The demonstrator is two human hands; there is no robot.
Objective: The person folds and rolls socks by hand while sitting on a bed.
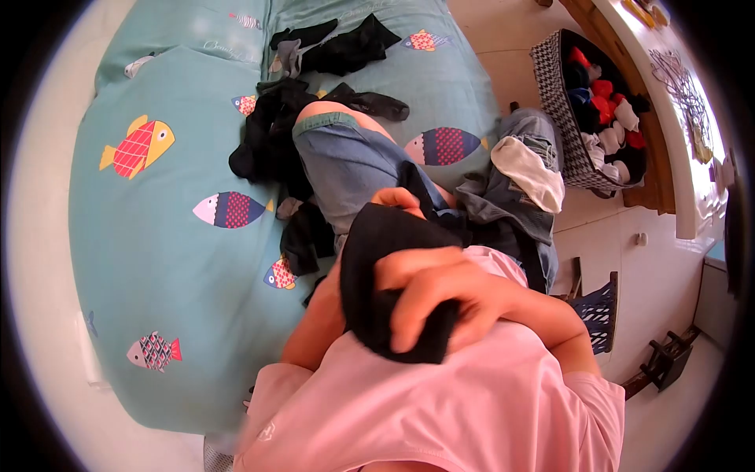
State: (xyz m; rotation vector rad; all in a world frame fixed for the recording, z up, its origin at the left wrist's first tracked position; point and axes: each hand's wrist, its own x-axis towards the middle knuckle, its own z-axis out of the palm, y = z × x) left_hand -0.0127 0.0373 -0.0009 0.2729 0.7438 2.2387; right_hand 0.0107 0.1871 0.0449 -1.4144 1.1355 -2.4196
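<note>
A black sock (385, 275) is stretched and folded in front of my chest, slightly blurred. My right hand (440, 287) grips it from the front with bent fingers. Behind the sock, my left hand (399, 200) is mostly hidden; only its curled fingers show over the top edge, holding the cloth. Loose black socks (271, 134) lie heaped on the bed beside my leg, and more black ones (358, 47) are spread farther up with a grey sock (289, 59). A white sock (528, 173) rests over my jeans at the right knee.
Teal bedding (157, 275) with fish prints covers the bed on the left. A houndstooth fabric box (550, 86) at the upper right contains rolled red, white and black socks. Near it is a white-topped wooden table (676, 157). A dark blue slatted item (599, 315) and a small dark stool (667, 360) are on the floor.
</note>
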